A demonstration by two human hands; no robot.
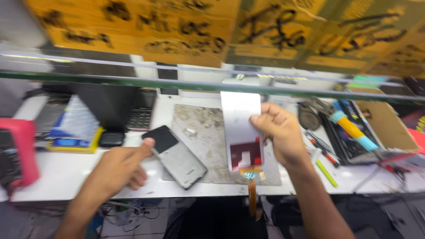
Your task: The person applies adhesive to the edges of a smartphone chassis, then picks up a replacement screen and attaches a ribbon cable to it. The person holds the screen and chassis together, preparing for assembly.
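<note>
My right hand [280, 132] pinches a white phone display panel [241, 128] upright over the worn mat [208, 132] near the white bench's [62, 170] front edge, its orange flex cable [252, 194] dangling. My left hand [121, 166], fingers curled, thumb-touches a disassembled phone [181, 161].

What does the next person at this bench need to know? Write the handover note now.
Right hand: pinching the edge of a white display panel with an orange flex cable hanging off the bench edge.
Left hand: thumb touching a small black panel, which lies beside a grey phone body on the stained work mat.
Done: phone body and panel are lying apart.
Left: white panel is in hand, not fitted to the phone body.
</note>
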